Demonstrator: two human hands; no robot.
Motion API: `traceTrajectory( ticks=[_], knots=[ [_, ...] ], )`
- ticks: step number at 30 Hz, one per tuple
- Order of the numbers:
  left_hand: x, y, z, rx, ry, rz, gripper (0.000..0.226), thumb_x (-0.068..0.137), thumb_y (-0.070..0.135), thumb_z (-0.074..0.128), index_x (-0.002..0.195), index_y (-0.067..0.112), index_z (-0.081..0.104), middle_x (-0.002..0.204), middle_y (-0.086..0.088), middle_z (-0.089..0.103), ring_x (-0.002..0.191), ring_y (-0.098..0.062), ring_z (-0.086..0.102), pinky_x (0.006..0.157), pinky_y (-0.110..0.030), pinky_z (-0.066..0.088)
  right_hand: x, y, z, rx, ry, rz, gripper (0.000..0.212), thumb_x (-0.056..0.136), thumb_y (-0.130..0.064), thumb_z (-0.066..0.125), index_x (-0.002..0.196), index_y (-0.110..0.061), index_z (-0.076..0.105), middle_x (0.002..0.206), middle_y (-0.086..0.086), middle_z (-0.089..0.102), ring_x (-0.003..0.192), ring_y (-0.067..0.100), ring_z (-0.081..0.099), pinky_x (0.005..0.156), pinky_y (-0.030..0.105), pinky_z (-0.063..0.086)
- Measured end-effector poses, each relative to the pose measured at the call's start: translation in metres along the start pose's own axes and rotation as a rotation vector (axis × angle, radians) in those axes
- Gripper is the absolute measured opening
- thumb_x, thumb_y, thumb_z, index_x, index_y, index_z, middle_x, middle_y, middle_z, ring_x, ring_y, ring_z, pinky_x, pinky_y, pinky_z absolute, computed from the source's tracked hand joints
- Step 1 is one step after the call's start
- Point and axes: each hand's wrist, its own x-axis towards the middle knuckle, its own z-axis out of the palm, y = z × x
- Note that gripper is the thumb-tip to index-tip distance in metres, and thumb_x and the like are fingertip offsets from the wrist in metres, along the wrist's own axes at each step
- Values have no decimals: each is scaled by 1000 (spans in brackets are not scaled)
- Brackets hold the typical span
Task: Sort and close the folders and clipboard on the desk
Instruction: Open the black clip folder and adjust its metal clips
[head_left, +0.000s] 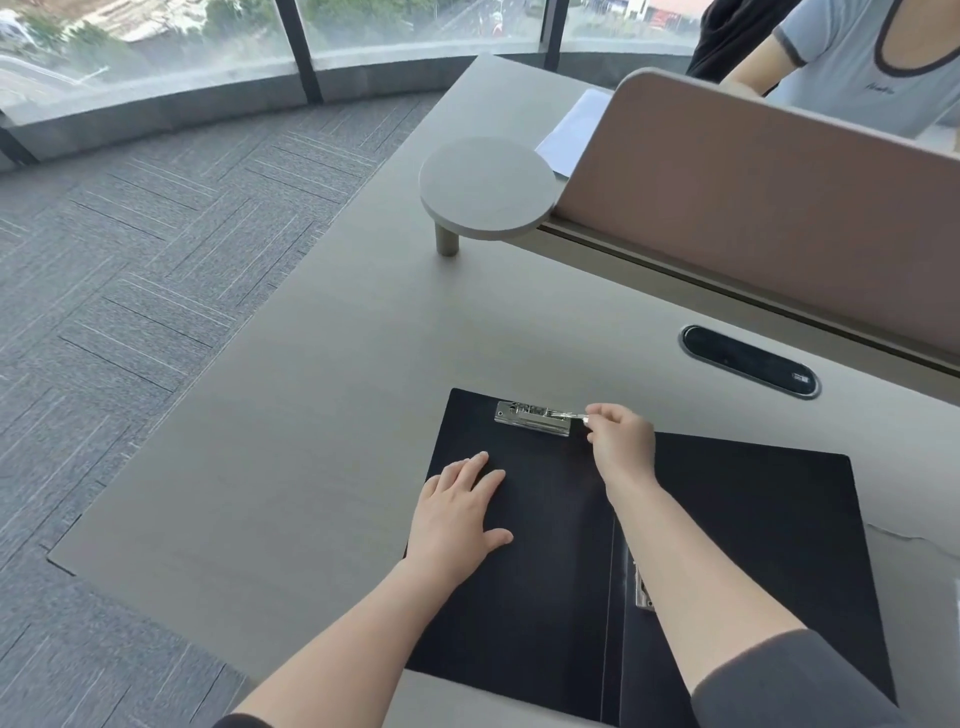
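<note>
Black folder (545, 571), lying open and flat on the grey desk (311, 389), near edge; its lower right corner runs behind the right forearm and sleeve. Left leaf carries a chrome clip (532, 414) at its top edge. A second metal fitting (643, 592) sits by the spine, mostly hidden by the right forearm; its type cannot be made out. Left hand (457, 512): fingers straight, palm pressed flat on the left leaf. Right hand (621, 434): fingers curled, pinching the clip's lever at its right end; the fingertips themselves are hard to separate. Also on the desk: oval cable port (750, 362), round raised shelf (488, 189), pink divider (753, 208), white paper (574, 130) partly hidden behind the divider. Another person's torso (857, 62), cut off at the top edge.
</note>
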Motion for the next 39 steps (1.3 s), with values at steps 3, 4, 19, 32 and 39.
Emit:
traceTrajectory(
  ticks=[3,4,19,32,39],
  knots=[
    [0,1,-1,-5,-1,-5,73,86,54,60,149,34,29,163,9,14,147,-17,15,117,-32,16,-2,-7,5,14,-15,-90,18,89,-16,55,93,-18,73,87,-5,71,88,21,66,76,31,49],
    [0,1,-2,-5,2,-5,73,85,54,60,149,34,29,163,9,14,147,-17,16,116,-32,16,-3,-11,8,2,-37,-123,18,89,-16,56,93,-19,73,86,-5,71,85,19,65,72,28,48],
    [13,5,-9,-35,3,-60,95,81,50,63,156,29,7,156,12,27,139,-15,28,111,-30,27,-8,3,32,-582,-227,-587,47,97,-14,43,140,-31,49,114,-1,56,99,21,57,73,31,43],
    [71,25,-38,72,120,-27,67,97,36,40,155,36,7,123,-1,51,104,-26,49,80,-36,44,-26,52,2,-414,-184,-339,13,93,-15,52,83,-16,61,82,-4,61,76,16,55,68,30,44],
    [78,33,-38,119,129,-80,64,96,31,40,155,26,17,126,-1,53,113,-26,49,83,-36,41,-15,48,-2,-424,-257,-275,16,91,-16,51,79,-17,62,75,-5,61,70,14,52,58,18,38]
  ],
)
